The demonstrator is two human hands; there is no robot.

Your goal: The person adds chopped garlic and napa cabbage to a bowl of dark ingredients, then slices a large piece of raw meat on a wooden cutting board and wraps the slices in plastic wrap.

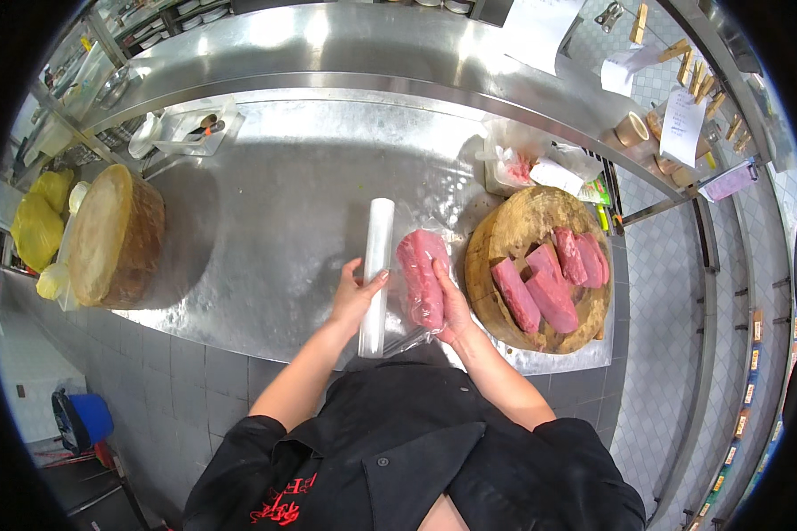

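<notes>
My left hand [357, 295] grips a roll of clear plastic wrap [376, 285], thumb across its near half. A length of film runs from the roll to a long piece of raw red meat [420, 275], which lies on the film and is partly covered by it. My right hand [453, 302] holds that meat along its right side, fingers pressed on the wrapped surface. To the right, several cut pieces of raw meat [552, 292] rest on a round wooden chopping block [488, 265].
The steel worktable [279, 219] carries another thick wooden block [116, 239], standing on edge at left. Yellow bags [38, 229] lie beyond it. At the back are a clear plastic tub [192, 136] with utensils and a container [505, 169] with meat scraps. A steel shelf [345, 81] overhangs the back.
</notes>
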